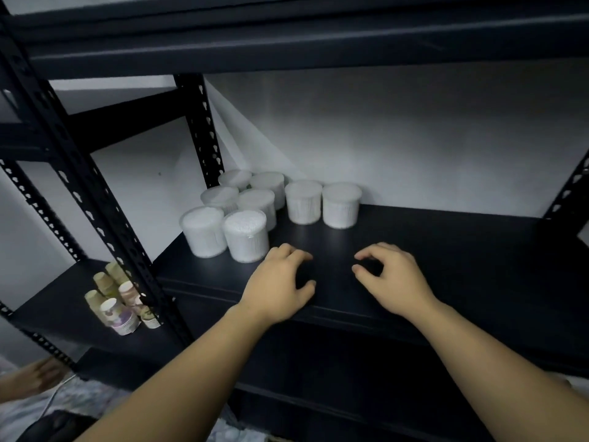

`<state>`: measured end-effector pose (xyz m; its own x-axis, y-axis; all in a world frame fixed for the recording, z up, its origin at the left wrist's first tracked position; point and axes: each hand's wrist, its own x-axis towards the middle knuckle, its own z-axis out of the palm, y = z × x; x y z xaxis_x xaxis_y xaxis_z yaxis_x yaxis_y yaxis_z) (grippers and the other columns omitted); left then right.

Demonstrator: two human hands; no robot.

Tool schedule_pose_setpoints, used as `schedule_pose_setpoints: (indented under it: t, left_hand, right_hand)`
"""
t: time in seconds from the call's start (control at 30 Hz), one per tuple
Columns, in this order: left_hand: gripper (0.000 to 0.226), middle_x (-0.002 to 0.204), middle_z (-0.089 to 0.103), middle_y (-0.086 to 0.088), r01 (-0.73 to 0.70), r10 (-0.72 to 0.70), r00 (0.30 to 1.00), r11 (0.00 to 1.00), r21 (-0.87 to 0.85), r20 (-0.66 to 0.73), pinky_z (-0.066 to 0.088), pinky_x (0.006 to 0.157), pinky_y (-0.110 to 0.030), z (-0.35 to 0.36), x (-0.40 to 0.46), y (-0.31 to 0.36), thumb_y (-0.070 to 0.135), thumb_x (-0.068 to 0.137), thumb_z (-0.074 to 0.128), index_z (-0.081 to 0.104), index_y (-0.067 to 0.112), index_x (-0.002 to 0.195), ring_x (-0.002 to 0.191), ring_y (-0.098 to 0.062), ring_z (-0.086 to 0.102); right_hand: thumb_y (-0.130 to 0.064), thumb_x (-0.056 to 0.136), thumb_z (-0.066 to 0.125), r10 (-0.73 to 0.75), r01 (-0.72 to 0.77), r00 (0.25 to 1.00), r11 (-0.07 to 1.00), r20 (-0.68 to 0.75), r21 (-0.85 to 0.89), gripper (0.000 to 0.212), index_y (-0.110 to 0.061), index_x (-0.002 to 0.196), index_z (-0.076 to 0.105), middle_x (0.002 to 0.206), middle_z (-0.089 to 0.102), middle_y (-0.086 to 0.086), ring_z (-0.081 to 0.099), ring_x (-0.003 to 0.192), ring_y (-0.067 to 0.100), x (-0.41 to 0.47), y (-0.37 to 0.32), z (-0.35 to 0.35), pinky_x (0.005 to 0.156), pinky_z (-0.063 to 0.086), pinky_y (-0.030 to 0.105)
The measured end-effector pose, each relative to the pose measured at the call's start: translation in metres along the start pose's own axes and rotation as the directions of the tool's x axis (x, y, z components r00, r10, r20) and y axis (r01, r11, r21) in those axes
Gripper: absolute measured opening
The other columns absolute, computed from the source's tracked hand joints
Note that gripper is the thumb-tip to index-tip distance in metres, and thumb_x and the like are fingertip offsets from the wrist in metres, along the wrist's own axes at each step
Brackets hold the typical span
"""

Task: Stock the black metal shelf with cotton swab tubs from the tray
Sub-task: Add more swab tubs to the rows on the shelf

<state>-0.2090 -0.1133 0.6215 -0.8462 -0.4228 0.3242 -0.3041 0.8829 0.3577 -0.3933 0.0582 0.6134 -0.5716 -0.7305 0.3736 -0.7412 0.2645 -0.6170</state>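
Several clear round cotton swab tubs (245, 234) stand upright on the black metal shelf (446, 250), grouped at its back left; the rightmost tub (341, 205) is next to the white wall. My left hand (280, 282) hovers over the shelf's front, just right of the nearest tub, fingers curled and apart, holding nothing. My right hand (392, 279) hovers beside it, also empty with curled fingers. The tray is out of view.
A second black rack on the left holds stacks of paper cups (118, 301) on its lower board. A perforated upright post (95, 193) stands between the two racks. Another shelf board (287, 36) runs overhead. Another person's hand (38, 374) shows at lower left.
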Motion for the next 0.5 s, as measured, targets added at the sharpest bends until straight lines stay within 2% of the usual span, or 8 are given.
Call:
schedule_pose_setpoints:
  t: [0.13, 0.23, 0.37, 0.5]
  left_hand:
    - [0.05, 0.12, 0.051, 0.011, -0.064, 0.064, 0.998, 0.998, -0.023, -0.003, 0.048, 0.096, -0.031, -0.004, -0.037, -0.011, 0.045, 0.088, 0.065, 0.057, 0.026, 0.134, 0.113, -0.009, 0.046]
    - [0.048, 0.117, 0.052, 0.012, -0.112, 0.111, 0.994, 0.992, -0.062, -0.015, 0.048, 0.095, -0.028, -0.007, -0.071, -0.02, 0.044, 0.088, 0.066, 0.059, 0.026, 0.131, 0.112, -0.009, 0.046]
    - [0.046, 0.118, 0.052, 0.013, -0.133, 0.137, 0.99, 0.985, -0.112, 0.026, 0.047, 0.091, -0.023, -0.006, -0.127, -0.04, 0.043, 0.089, 0.067, 0.06, 0.026, 0.13, 0.113, -0.007, 0.047]
    - [0.046, 0.121, 0.05, 0.012, -0.069, 0.098, 0.979, 0.985, -0.16, 0.179, 0.048, 0.093, -0.026, 0.012, -0.175, -0.07, 0.046, 0.091, 0.064, 0.058, 0.027, 0.133, 0.116, -0.007, 0.044]
  right_hand:
    - [-0.033, 0.088, 0.073, 0.049, -0.048, 0.999, 0.999, -0.01, 0.005, 0.018, -0.029, 0.105, 0.073, 0.098, 0.062, -0.023, 0.058, 0.101, 0.001, -0.039, -0.025, 0.015, 0.092, 0.05, 0.026]
    - [-0.028, 0.089, 0.071, 0.021, -0.022, 0.998, 1.0, -0.058, -0.012, 0.015, -0.024, 0.104, 0.074, 0.101, 0.065, -0.021, 0.059, 0.104, 0.002, -0.074, -0.047, 0.034, 0.093, 0.05, 0.027]
    - [-0.024, 0.091, 0.069, 0.009, -0.012, 0.998, 0.999, -0.063, -0.053, 0.015, -0.021, 0.105, 0.074, 0.106, 0.065, -0.017, 0.058, 0.107, 0.001, -0.132, -0.074, 0.065, 0.077, 0.048, 0.018]
    - [-0.026, 0.091, 0.07, 0.098, -0.097, 0.995, 0.993, 0.012, -0.062, 0.016, -0.022, 0.106, 0.074, 0.103, 0.065, -0.018, 0.06, 0.104, 0.004, -0.179, -0.077, 0.097, 0.091, 0.05, 0.024]
